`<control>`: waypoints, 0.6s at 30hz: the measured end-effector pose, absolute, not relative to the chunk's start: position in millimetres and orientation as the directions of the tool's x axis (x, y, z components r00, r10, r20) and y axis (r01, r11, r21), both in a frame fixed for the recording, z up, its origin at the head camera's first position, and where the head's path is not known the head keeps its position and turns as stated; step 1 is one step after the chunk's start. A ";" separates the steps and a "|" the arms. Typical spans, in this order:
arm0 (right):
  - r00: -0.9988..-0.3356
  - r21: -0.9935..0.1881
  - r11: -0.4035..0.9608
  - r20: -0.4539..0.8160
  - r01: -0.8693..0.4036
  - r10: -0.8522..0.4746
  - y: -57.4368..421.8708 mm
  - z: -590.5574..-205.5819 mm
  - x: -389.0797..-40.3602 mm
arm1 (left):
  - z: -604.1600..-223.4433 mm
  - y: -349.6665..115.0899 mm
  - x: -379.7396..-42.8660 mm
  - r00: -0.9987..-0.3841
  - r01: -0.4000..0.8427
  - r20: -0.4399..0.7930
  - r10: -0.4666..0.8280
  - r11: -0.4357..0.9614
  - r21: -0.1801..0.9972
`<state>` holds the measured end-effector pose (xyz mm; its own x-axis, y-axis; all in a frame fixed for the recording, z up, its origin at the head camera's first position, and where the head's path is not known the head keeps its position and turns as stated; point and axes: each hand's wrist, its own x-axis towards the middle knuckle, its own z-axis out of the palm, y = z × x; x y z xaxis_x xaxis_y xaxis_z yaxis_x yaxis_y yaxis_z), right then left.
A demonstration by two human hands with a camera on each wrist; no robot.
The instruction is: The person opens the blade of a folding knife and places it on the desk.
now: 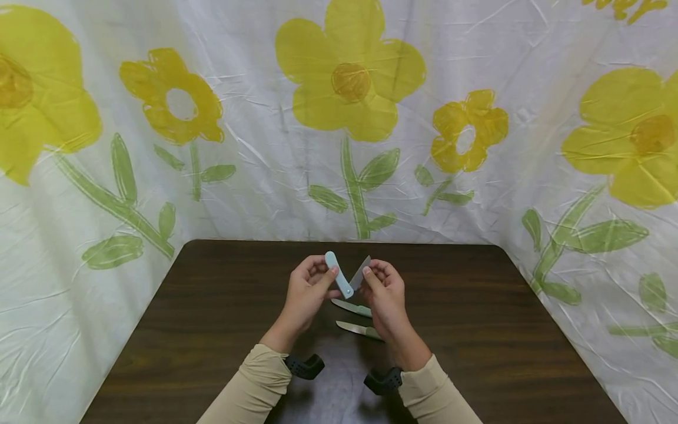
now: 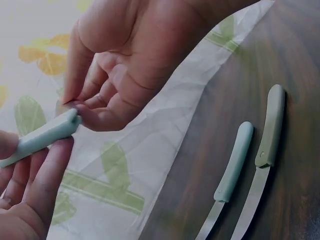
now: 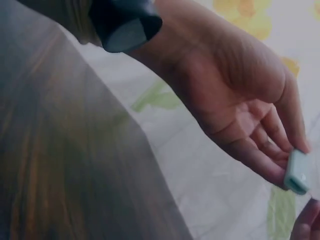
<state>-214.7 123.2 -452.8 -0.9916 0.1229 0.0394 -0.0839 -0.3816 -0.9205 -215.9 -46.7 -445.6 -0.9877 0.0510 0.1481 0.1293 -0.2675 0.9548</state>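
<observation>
In front of me a folding knife with a pale blue handle [image 1: 337,273] is raised over the table, half unfolded into a V. My left hand [image 1: 306,287] grips the handle, thumb along its side. The thumb and fingers of my right hand [image 1: 389,293] pinch the metal blade [image 1: 359,275] near its tip. From the left wrist, the handle [image 2: 44,138] points at the right hand [image 2: 145,55], whose fingers hide most of the blade. The right wrist view catches the left hand [image 3: 235,90] around the handle [image 3: 298,171].
Two more unfolded knives lie on the dark wood table [image 1: 212,330] below the hands: one with a mint handle [image 2: 235,162], one with an olive green handle [image 2: 271,125]. A white sheet painted with yellow flowers [image 1: 254,176] hangs around the table's far edge and sides.
</observation>
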 end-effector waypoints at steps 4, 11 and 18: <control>-0.991 -0.913 -0.395 0.053 -0.097 0.121 125.6 -449.2 -214.4 | -443.8 -44.7 -213.8 -0.983 0.169 0.181 0.021 -0.269 0.948; -0.989 -0.905 -0.400 0.119 -0.146 0.090 133.5 -442.0 -211.5 | -440.8 -43.2 -211.5 -0.972 0.223 0.235 0.014 -0.269 0.937; -0.974 -0.907 -0.356 0.206 -0.225 0.090 134.2 -434.3 -213.0 | -436.8 -38.1 -209.3 -0.962 0.254 0.271 0.015 -0.301 0.919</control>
<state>-213.0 134.2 -434.3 -0.9743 0.0903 0.2061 -0.2249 -0.3557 -0.9072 -209.3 -38.1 -436.8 -0.9624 0.0153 0.2713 0.2543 -0.3008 0.9192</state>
